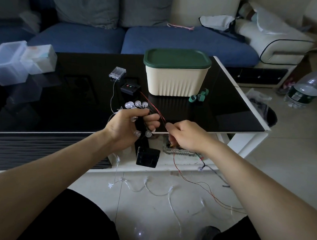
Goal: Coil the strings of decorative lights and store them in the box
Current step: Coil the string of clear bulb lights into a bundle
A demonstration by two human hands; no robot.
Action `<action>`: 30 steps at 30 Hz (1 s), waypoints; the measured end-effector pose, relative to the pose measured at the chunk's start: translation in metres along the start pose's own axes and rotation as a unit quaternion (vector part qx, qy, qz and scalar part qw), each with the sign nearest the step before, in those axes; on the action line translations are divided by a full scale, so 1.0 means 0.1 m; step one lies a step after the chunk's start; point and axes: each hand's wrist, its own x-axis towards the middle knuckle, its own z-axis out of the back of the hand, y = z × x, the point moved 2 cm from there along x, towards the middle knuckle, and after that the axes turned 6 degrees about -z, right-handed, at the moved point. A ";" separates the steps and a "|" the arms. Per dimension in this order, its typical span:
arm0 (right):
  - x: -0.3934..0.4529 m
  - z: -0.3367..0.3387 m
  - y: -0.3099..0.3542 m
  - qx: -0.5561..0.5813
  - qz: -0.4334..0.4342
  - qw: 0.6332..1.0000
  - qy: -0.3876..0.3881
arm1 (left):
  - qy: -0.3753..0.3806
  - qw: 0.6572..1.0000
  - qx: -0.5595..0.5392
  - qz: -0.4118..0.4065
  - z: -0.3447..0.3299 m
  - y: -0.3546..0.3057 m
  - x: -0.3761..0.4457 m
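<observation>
My left hand point(131, 126) grips a coiled bundle of round clear bulbs point(136, 105) on dark wire, held over the front edge of the black table point(73, 101). My right hand point(185, 134) pinches the thin red-and-black wire point(151, 103), which runs from a small black controller box point(130, 89) on the table, through my fingers, and down to the floor. A cream box with a shut green lid point(176, 73) stands at the back of the table. A clear battery case point(117, 73) with a clear-wire string of star lights point(151, 190) trails onto the floor tiles.
Clear plastic containers point(20, 61) sit at the table's left. Green rolls point(198, 97) lie beside the cream box. A black square object point(148, 156) and a glass dish point(180, 151) rest on the lower shelf. A plastic bottle point(308, 88) and a dark bin point(268, 115) are at the right.
</observation>
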 end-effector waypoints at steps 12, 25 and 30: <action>-0.05 -0.11 0.14 -0.049 0.075 0.996 0.025 | -0.090 0.994 0.003 -0.061 0.03 0.04 0.07; -0.16 -0.03 0.15 0.024 0.130 0.986 0.097 | 0.109 0.969 0.205 0.087 -0.11 0.15 -0.06; -0.16 0.03 0.13 0.063 0.151 0.985 0.062 | 0.211 0.934 0.220 0.187 -0.10 0.16 -0.11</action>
